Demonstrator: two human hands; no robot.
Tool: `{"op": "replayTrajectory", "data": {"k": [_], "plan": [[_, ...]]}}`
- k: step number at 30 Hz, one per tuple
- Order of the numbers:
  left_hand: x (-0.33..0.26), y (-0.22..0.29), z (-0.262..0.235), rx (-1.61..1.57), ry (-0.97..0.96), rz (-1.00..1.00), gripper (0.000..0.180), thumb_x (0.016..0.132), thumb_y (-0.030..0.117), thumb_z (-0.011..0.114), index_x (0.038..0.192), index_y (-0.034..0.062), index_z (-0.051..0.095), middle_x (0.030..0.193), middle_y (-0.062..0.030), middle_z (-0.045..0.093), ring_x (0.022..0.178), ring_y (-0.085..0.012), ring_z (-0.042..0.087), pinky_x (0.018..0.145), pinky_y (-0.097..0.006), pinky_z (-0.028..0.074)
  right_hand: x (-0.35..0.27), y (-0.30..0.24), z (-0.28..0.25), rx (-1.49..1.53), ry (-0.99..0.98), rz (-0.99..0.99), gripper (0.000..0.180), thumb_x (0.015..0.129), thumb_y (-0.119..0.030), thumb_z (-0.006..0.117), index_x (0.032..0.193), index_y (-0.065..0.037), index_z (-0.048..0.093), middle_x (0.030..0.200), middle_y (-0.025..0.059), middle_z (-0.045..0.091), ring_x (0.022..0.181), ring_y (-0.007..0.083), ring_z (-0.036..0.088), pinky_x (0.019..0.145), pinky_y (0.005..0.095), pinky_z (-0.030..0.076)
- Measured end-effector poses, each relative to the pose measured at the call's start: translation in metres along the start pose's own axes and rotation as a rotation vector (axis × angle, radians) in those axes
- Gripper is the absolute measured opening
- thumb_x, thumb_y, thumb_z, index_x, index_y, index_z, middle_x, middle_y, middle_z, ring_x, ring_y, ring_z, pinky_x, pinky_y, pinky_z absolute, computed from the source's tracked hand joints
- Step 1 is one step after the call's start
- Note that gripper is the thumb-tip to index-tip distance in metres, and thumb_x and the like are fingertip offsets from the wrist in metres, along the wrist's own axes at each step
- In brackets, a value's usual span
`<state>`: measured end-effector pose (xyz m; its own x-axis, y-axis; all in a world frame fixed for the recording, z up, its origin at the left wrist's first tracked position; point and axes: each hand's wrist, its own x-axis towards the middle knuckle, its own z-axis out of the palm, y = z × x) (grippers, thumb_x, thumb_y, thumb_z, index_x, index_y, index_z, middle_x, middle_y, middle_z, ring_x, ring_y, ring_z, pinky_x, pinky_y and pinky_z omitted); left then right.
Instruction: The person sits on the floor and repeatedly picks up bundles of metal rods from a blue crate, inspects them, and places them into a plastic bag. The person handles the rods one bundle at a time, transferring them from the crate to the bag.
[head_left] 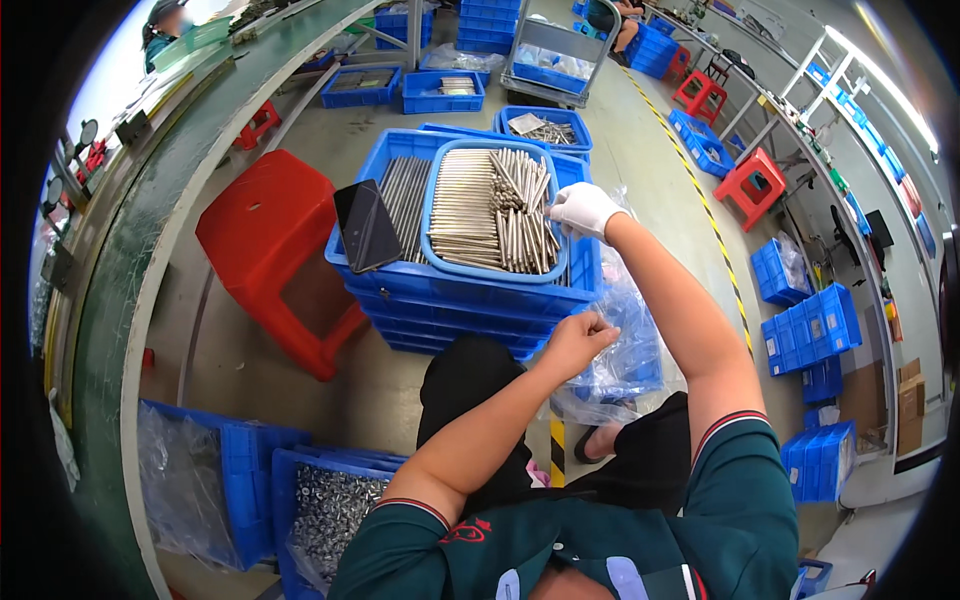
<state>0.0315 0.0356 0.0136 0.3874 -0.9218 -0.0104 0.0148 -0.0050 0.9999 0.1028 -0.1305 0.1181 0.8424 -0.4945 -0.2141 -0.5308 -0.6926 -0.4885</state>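
Note:
My right hand (583, 209), in a white glove, reaches to the right rim of a blue tray (497, 274) full of thin metal rods (490, 210), its fingertips on the rods. My bare left hand (580, 337) hovers lower, in front of the stacked blue crates (460, 305), fingers pinched together on something too small to make out. A clear plastic bag (625, 350) hangs just right of that hand. More rods (405, 200) lie in the crate under the tray, beside a dark phone (366, 225).
A red stool (270, 240) stands left of the crates. Blue bins of small metal parts (325, 505) sit by my left knee. More blue crates (805, 330) and red stools (752, 185) line the right; a green-topped bench (150, 220) runs along the left.

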Motion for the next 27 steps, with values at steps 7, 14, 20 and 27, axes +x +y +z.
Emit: {"op": "replayTrajectory", "data": {"k": [7, 14, 20, 27], "plan": [[0.005, -0.005, 0.014, 0.024, -0.047, -0.043, 0.027, 0.084, 0.023, 0.066, 0.086, -0.0038, 0.062, 0.072, -0.0036, 0.059, 0.065, -0.0089, 0.052, 0.059, -0.026, 0.043, -0.031, -0.011, 0.006, -0.290, 0.027, -0.178, 0.032, 0.074, -0.032, 0.053, 0.079, -0.004, 0.068, 0.080, 0.0201, 0.065, 0.078, 0.0359, 0.063, 0.073, 0.0405, 0.050], [0.012, -0.017, 0.023, 0.060, -0.064, -0.060, 0.024, 0.085, 0.021, 0.065, 0.087, -0.0035, 0.063, 0.075, -0.0040, 0.061, 0.068, -0.0095, 0.053, 0.063, -0.026, 0.044, -0.040, -0.011, 0.021, -0.159, 0.062, -0.222, 0.023, 0.076, -0.024, 0.057, 0.080, -0.003, 0.066, 0.076, 0.0167, 0.066, 0.068, 0.0288, 0.064, 0.066, 0.0379, 0.050], [0.012, -0.014, 0.024, 0.056, -0.094, -0.105, 0.023, 0.086, 0.021, 0.064, 0.086, -0.0024, 0.062, 0.074, -0.0020, 0.059, 0.069, -0.0093, 0.051, 0.064, -0.025, 0.043, -0.049, 0.018, 0.005, 0.282, 0.039, -0.111, 0.023, 0.080, -0.023, 0.059, 0.080, 0.000, 0.065, 0.063, 0.0111, 0.063, 0.051, 0.0181, 0.061, 0.054, 0.0316, 0.049], [0.013, -0.009, 0.032, 0.061, -0.114, -0.106, 0.022, 0.086, 0.020, 0.064, 0.086, -0.0017, 0.062, 0.074, -0.0016, 0.058, 0.069, -0.0087, 0.051, 0.064, -0.025, 0.043, -0.053, 0.035, 0.009, 0.120, 0.203, -0.328, 0.023, 0.079, -0.028, 0.060, 0.087, -0.007, 0.066, 0.083, 0.0147, 0.066, 0.082, 0.0309, 0.062, 0.075, 0.0362, 0.048]]}}
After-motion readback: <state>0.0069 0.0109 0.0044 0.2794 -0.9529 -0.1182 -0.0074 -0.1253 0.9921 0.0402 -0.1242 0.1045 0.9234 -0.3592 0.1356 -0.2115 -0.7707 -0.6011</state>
